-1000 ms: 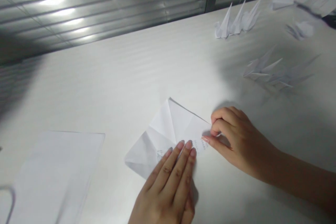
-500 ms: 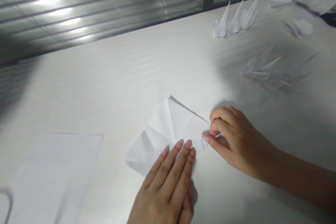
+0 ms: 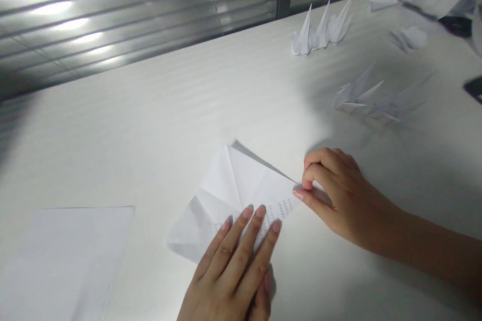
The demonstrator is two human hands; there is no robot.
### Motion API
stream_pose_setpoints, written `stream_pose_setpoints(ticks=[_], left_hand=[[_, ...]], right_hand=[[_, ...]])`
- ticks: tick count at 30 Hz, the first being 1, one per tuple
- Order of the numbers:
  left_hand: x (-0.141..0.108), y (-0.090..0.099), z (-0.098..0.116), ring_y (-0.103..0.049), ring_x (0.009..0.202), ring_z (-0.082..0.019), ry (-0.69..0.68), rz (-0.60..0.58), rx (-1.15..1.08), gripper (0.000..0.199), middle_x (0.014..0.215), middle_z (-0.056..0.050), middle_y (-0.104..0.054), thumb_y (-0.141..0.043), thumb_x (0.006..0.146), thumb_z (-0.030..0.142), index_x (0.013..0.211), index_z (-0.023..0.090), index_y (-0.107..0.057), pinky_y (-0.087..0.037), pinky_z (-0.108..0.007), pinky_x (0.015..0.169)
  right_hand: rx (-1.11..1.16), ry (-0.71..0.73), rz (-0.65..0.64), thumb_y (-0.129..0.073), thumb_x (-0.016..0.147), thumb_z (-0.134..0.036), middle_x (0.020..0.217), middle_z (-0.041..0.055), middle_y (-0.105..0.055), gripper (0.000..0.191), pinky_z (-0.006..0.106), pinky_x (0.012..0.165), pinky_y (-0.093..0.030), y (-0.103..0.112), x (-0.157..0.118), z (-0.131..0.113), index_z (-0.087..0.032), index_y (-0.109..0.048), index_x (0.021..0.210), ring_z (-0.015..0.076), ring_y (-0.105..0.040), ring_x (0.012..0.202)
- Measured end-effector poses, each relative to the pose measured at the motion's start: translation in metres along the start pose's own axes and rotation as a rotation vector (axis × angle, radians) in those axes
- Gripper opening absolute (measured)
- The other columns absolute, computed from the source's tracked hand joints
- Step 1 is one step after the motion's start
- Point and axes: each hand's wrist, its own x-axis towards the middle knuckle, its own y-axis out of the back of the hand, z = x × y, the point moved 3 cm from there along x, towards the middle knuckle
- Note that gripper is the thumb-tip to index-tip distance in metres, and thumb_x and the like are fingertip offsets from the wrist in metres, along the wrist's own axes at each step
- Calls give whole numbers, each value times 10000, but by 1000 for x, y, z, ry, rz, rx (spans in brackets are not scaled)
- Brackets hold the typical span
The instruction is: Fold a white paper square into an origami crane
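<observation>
Notably, we find the creased sheet (image 3: 244,175) on the desk (image 3: 150,135), under the flat, open left hand (image 3: 229,266), its fingers slightly spread. The right hand (image 3: 339,193) is closed, thumb and fingers pinching the sheet's right corner. We judge that uneven pressure could let the sheet skew and set a crooked crease, and that a hard pull at the corner could tear it.
</observation>
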Motion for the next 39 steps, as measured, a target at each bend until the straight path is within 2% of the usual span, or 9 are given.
stream_pose_setpoints(ticks=[6,11,18,21,24,26,29,33,39], left_hand=[[-4,-5,-2,-361,1354,-271,-29,84,14,569,1462,-111,-415,-507,843,194,1402,154,-409,-251,-422,1138],[-4,-4,-3,-366,1352,-265,-18,9,-8,561,1459,-113,-418,-513,842,168,1395,156,-418,-252,-408,1140],[-3,-7,-5,-351,1359,-270,-37,66,3,575,1474,-114,-394,-524,832,169,1397,157,-415,-231,-405,1145],[-2,-8,-6,-356,1356,-274,-35,21,0,579,1471,-119,-398,-534,831,164,1398,152,-415,-225,-406,1147],[-3,-7,-5,-364,1352,-272,-33,53,10,576,1468,-121,-402,-527,836,170,1400,146,-413,-211,-406,1151],[-3,-6,-4,-369,1350,-269,-35,86,19,568,1466,-113,-408,-517,844,183,1401,150,-412,-214,-406,1151],[-2,-4,-2,-377,1347,-257,-13,35,16,553,1464,-90,-415,-504,858,189,1404,169,-411,-239,-399,1146],[0,-1,0,-380,1346,-248,10,5,-3,544,1465,-79,-416,-489,864,165,1402,176,-414,-240,-390,1149],[-3,-6,-6,-354,1360,-244,-43,32,14,554,1477,-73,-398,-477,865,170,1412,162,-391,-203,-397,1159]], right_hand=[[10,-21,8,-543,868,-175,888,58,-530,116,418,818,-377,2,1,2,-182,-474,775,231,-514,866],[76,-75,-35,-575,844,-173,928,57,-520,87,431,859,-382,5,2,14,-186,-497,807,226,-510,891],[277,-125,-159,-516,853,-88,961,46,-525,119,404,905,-413,13,7,27,-201,-533,819,201,-515,957],[346,-140,-99,-465,895,-102,948,50,-550,119,345,858,-457,19,8,23,-194,-537,872,180,-536,944],[265,-3,55,-436,907,-79,998,73,-603,158,342,904,-445,24,5,7,-165,-550,974,184,-550,996],[203,155,56,-436,916,-78,1089,95,-613,202,346,955,-423,22,0,-5,-145,-556,1063,190,-544,1057],[170,104,47,-477,909,-96,1014,86,-632,163,340,890,-451,18,-2,-4,-151,-590,1013,193,-568,976],[298,-8,-15,-548,882,-128,879,42,-626,93,320,823,-452,13,7,8,-175,-627,875,175,-569,893],[291,166,-90,-508,899,-100,1126,32,-631,243,377,972,-337,6,22,16,-233,-680,1007,183,-538,1062]])
